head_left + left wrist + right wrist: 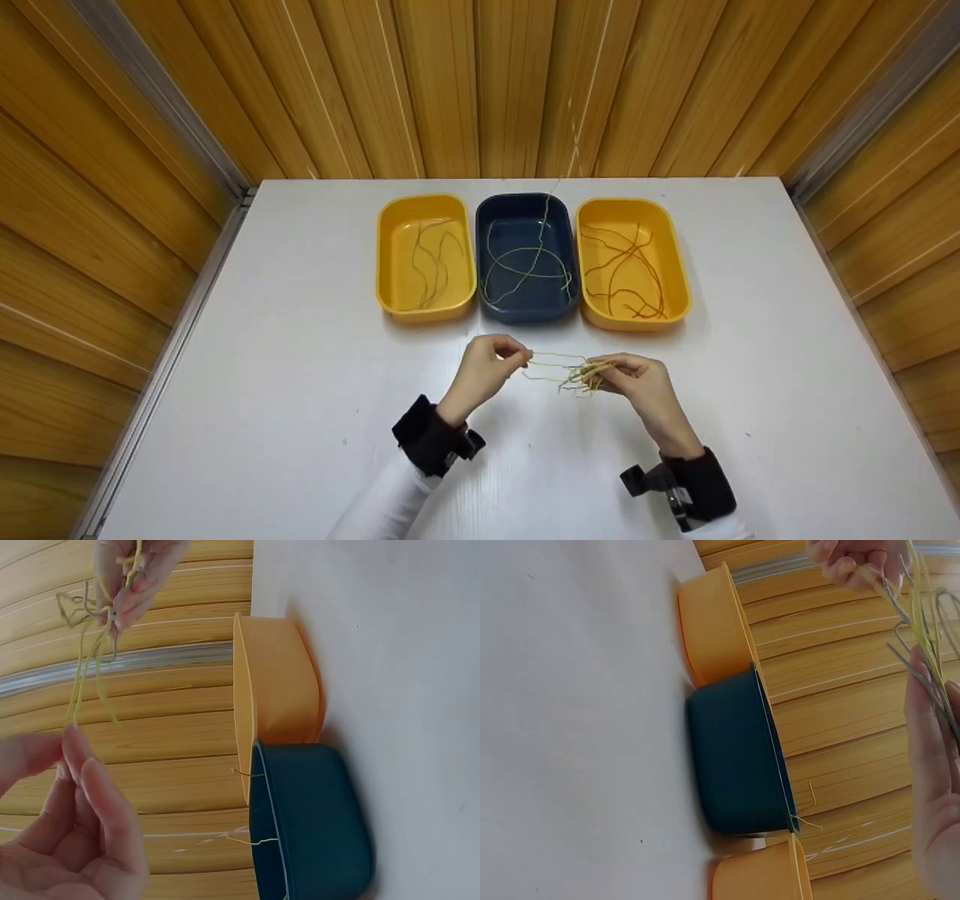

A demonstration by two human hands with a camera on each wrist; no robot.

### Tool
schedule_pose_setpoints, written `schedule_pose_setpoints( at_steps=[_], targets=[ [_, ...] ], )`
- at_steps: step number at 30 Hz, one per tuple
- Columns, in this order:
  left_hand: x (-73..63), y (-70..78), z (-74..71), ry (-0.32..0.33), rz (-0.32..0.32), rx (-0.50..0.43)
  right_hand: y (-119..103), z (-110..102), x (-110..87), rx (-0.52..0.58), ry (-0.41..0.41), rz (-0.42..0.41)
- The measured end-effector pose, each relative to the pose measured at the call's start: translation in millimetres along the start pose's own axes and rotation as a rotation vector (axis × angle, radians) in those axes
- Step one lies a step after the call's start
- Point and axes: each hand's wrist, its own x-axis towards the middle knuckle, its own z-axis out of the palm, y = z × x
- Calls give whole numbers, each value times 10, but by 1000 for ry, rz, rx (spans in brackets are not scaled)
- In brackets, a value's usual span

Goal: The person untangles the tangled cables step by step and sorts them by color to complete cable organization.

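My right hand grips a tangled bundle of thin strings, yellow and grey ones mixed. To its left, my left hand pinches the end of a yellow string between thumb and fingertips. That string runs taut across the gap to the bundle. In the right wrist view, grey strands stick out past the fingers beside yellow ones. Both hands are raised in front of three open bins, apart from them. Part of the bundle is hidden behind the right fingers.
The left yellow bin holds greyish strings. In the dark blue bin lie yellow-green strings, one reaching over its back rim. Orange-red strings lie in the right yellow bin. All stand side by side on the white table, before wood-patterned walls.
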Motion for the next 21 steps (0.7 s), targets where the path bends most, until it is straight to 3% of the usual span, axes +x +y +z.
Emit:
schedule_pose_setpoints(
  at_steps=[11, 21],
  targets=[
    [19, -44, -239, 93, -80, -49, 50, -142, -14, 15, 81, 1],
    [36, -67, -336, 142, -81, -68, 74, -158, -29, -5, 87, 24]
  ],
)
